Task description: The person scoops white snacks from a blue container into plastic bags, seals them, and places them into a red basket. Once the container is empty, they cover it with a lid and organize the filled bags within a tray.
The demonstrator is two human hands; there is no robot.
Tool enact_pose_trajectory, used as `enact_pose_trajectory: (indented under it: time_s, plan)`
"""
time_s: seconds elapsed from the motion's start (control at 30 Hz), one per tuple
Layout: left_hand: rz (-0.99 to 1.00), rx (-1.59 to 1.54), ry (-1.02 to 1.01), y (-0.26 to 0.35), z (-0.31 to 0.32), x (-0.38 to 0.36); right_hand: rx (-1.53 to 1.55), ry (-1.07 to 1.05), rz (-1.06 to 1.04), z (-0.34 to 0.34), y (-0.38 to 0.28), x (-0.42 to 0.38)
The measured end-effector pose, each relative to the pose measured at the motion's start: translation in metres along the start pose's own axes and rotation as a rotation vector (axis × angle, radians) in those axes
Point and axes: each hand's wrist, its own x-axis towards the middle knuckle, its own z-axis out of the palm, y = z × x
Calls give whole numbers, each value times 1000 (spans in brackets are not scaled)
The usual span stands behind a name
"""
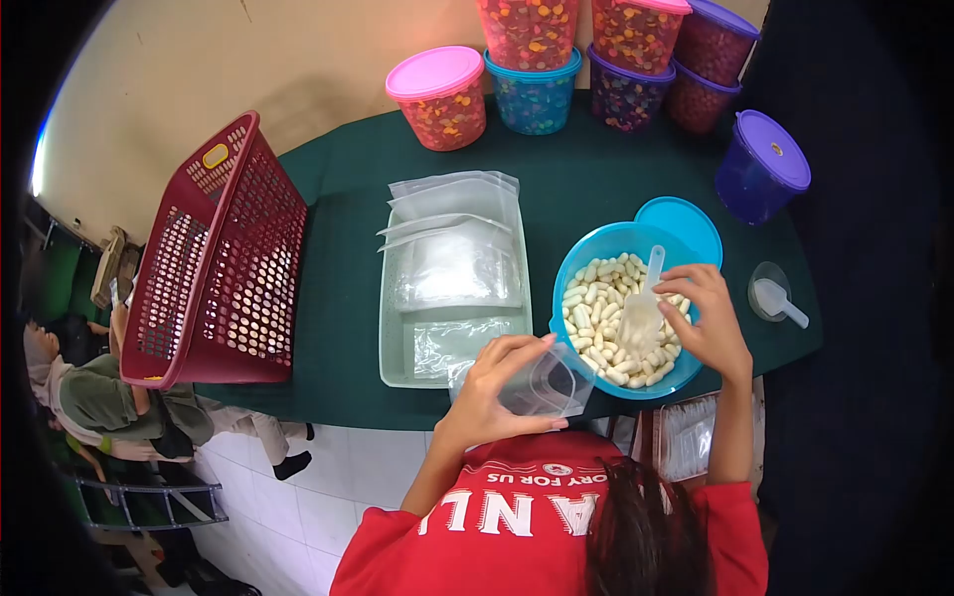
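Note:
My left hand (494, 395) holds a clear plastic bag (556, 382) at the table's front edge, its thumb and fingers spread across the bag's mouth. Just right of it stands a round light-blue tub (561, 298) filled with white, capsule-shaped pieces (596, 313). A translucent scoop (641, 316) is tilted among those pieces, handle upward, and its bowl looks slightly blurred. Over the tub, my right hand (704, 313) has its thumb and fingers closed at the side of the scoop near its neck. The exact fingertip contact is hard to see.
Left of the tub lies a pale tray (388, 343) with clear bags (457, 268). A maroon basket (268, 228) stands farther left. Lidded tubs (437, 99) line the back, with a purple tub (760, 169) at right. A small dish with another scoop (775, 298) sits right. Another person (109, 397) is at left.

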Motion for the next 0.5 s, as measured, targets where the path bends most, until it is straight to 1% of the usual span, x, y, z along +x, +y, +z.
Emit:
enact_pose_trajectory:
  time_s: [0.03, 0.1, 0.13, 0.17, 0.23, 0.27, 0.33, 0.37, 0.43, 0.47, 0.5]
  plan:
    - [-42, -53, 34, 1, 1, -1, -6, -2, -7, 4, 7, 6]
    - [-47, -46, 59, -1, 7, -2, -197, -70, -216, 14, 22, 16]
    - [-54, -34, 72, -2, 11, -1, -275, -156, -223, 17, 27, 21]
    - [-52, -36, 82, -2, 16, -1, -281, -158, -231, 21, 35, 22]
    - [-86, -73, 90, -2, 23, 0, -490, -264, -291, 27, 47, 24]
    - [-83, -69, 94, -3, 26, 2, -490, -260, -296, 24, 50, 26]
    - [-100, -81, 87, -4, 30, 2, -555, -320, -385, 16, 47, 27]
    - [-106, -73, 84, -3, 30, 1, -545, -318, -385, 6, 40, 28]
    - [-124, -28, 21, -3, 30, 3, -482, -547, -209, -16, 27, 38]
    - [-127, -28, 27, -3, 31, 3, -482, -550, -215, -16, 29, 42]
    - [-131, -16, 1, -4, 32, 3, -532, -375, -248, -15, 32, 45]
